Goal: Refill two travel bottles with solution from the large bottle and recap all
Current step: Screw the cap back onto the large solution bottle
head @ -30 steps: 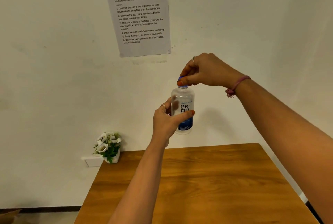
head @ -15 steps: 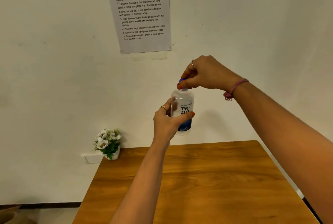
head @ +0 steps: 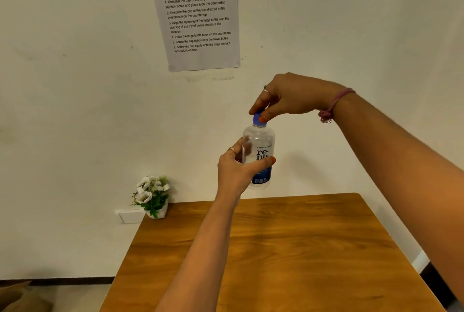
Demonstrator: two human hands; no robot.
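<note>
The clear bottle [head: 258,153] is held upright in the air above the far edge of the wooden table [head: 288,249], close to the white wall. It is gripped around its middle by the left hand [head: 237,171], and its blue cap [head: 258,119] is pinched from above by the right hand [head: 288,96]. A potted flower [head: 152,196] is seen by the table's far left corner. The table's near edge is cut off, part of the label is hidden by the thumb, and the top of the instruction sheet [head: 198,12] is cropped.

One bottle [head: 259,151], one blue cap [head: 258,120], two hands, one flower pot [head: 153,196].
</note>
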